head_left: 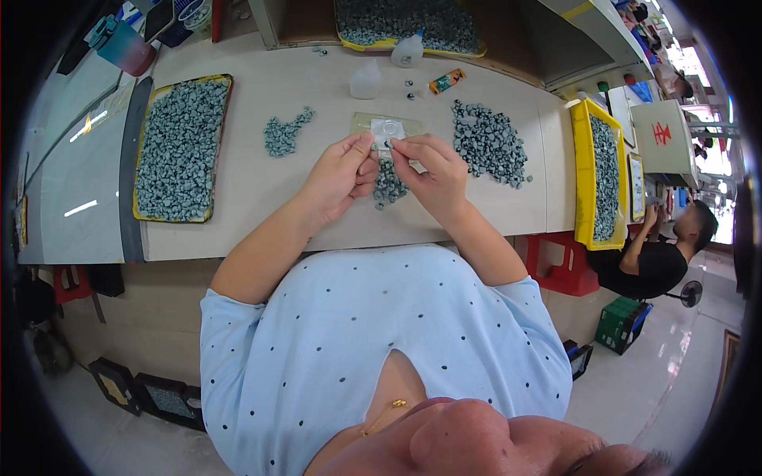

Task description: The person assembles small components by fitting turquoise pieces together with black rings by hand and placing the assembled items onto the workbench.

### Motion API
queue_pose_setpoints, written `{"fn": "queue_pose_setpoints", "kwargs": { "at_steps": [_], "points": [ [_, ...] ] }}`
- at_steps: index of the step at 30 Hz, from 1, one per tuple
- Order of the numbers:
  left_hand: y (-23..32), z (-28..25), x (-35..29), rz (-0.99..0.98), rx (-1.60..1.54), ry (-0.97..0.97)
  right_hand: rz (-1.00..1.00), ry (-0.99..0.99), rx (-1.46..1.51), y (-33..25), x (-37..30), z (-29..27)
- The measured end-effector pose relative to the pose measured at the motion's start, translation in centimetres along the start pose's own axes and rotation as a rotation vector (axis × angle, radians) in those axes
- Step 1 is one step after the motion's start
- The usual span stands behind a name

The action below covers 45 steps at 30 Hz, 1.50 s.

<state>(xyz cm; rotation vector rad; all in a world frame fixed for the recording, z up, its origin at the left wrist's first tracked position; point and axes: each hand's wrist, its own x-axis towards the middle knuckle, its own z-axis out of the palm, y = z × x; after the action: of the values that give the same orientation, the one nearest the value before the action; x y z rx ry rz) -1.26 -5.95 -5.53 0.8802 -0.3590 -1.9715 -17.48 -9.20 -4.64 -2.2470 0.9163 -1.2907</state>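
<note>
My left hand [343, 176] is closed, thumb and forefinger pinching a small grey-green piece [374, 147]. Close beside it, the fingertips of my right hand [435, 168] are pressed together on another tiny grey-green piece [389, 145]; its exact kind is too small to tell. Just beyond the fingertips lies a white square pad with a clear round disc [388, 128], set on a pale greenish sheet [362, 120]. Below and between the hands is a small heap of grey-green pieces [389, 186], partly hidden by my right hand.
A loose cluster [284, 135] lies left and a larger pile [488, 143] right. Full trays stand at left [181, 151], right [583, 174] and back [409, 24]. Two small white bottles [366, 81] [407, 51] and an orange-green packet [447, 81] lie beyond. A person [655, 254] sits at right.
</note>
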Motion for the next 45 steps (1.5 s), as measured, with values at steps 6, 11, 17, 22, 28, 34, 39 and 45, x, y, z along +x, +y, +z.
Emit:
{"fn": "queue_pose_setpoints", "kwargs": {
  "at_steps": [6, 11, 17, 22, 28, 34, 39, 45],
  "points": [
    [0.1, -0.2, -0.1, -0.060, 0.027, -0.012, -0.125, -0.016, -0.049, 0.2, -0.1, 0.4],
    [0.0, -0.6, -0.3, -0.094, 0.018, -0.021, -0.232, -0.052, -0.059, 0.2, -0.2, 0.7],
    [0.1, -1.0, -0.4, -0.128, 0.032, 0.002, -0.322, -0.097, -0.092, 0.4, -0.3, 1.1],
    [0.5, -1.2, -0.6, -0.162, 0.028, 0.014, -0.343, -0.105, -0.108, 0.5, -0.3, 1.7],
    [0.8, -2.1, -0.7, -0.211, 0.013, 0.011, -0.406, -0.135, -0.131, 1.0, 0.0, 2.2],
    [1.2, -2.8, -1.0, -0.239, -0.020, -0.001, -0.481, -0.181, -0.129, 1.1, 0.5, 2.6],
    [1.3, -3.2, -1.0, -0.210, 0.022, 0.029, -0.450, -0.167, -0.093, 1.1, 0.5, 3.6],
    [1.0, -2.6, -1.3, -0.082, 0.146, 0.105, -0.431, -0.166, 0.048, 1.5, 0.3, 3.9]
  ]
}}
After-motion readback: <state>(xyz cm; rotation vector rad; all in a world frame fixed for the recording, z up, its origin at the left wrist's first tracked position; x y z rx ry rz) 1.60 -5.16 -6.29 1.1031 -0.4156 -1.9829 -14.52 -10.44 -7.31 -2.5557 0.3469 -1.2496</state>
